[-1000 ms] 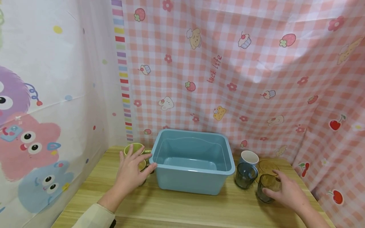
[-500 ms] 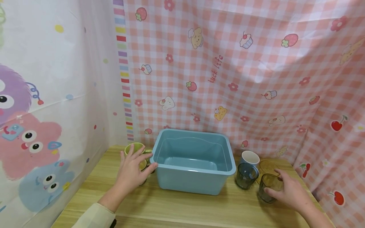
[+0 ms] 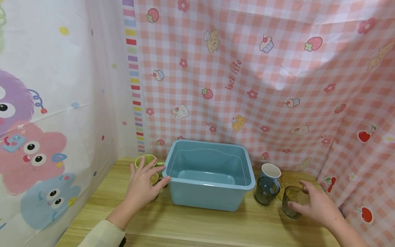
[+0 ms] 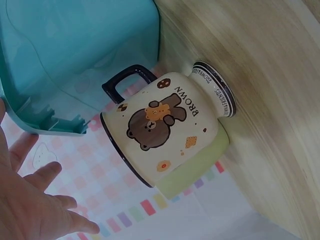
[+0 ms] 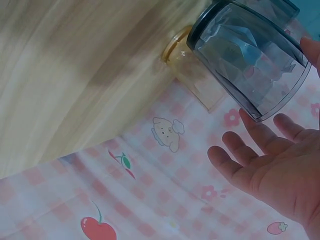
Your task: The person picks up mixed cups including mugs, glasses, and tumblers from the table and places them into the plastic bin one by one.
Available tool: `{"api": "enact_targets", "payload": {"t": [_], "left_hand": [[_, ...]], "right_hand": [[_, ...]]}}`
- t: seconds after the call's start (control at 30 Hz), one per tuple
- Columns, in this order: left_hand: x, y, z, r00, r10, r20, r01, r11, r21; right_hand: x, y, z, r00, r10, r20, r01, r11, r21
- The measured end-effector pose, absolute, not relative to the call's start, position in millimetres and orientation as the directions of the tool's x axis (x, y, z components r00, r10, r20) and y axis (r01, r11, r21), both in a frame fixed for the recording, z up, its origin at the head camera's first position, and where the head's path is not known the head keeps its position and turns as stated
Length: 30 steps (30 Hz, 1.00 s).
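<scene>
Grey tumbler (image 3: 292,201) lower right of frame, upright, w/ right hand (image 3: 319,207) fingers spread at its side; left hand (image 3: 142,187) fingers apart over bear mug (image 4: 165,127).

A light wooden table (image 3: 197,226) with streaked grain stood in a corner enclosed by hanging cloths. Behind it and to the right hung a pink-and-white checked cloth (image 3: 277,89) printed with strawberries, cupcakes, cherries, flowers, small animals and the words "Luck Life". To the left hung a white cloth (image 3: 55,103) bearing large cartoon monsters in purple, pink and blue. A vertical band of coloured stripes (image 3: 133,79) marked the seam between them. Lighting was soft and even.
</scene>
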<state>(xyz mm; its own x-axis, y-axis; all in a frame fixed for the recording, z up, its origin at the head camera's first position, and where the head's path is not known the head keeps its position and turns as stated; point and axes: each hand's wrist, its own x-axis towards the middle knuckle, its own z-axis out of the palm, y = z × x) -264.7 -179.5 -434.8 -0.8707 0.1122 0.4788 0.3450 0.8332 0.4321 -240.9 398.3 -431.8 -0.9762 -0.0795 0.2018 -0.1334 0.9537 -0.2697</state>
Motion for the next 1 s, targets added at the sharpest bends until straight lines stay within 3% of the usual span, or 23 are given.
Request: {"api": "enact_targets", "payload": {"t": [0.57, 1.0], "left_hand": [[-265, -180, -434, -0.874, 0.115, 0.472, 0.34, 0.838, 0.426], [-266, -180, -435, -0.882, 0.116, 0.456, 0.333, 0.839, 0.43]], "right_hand": [[-241, 394, -408, -0.957, -0.119, 0.264, -0.191, 0.945, -0.265], [-241, 391, -394, -0.975, -0.108, 0.195, -0.159, 0.95, -0.27]]}}
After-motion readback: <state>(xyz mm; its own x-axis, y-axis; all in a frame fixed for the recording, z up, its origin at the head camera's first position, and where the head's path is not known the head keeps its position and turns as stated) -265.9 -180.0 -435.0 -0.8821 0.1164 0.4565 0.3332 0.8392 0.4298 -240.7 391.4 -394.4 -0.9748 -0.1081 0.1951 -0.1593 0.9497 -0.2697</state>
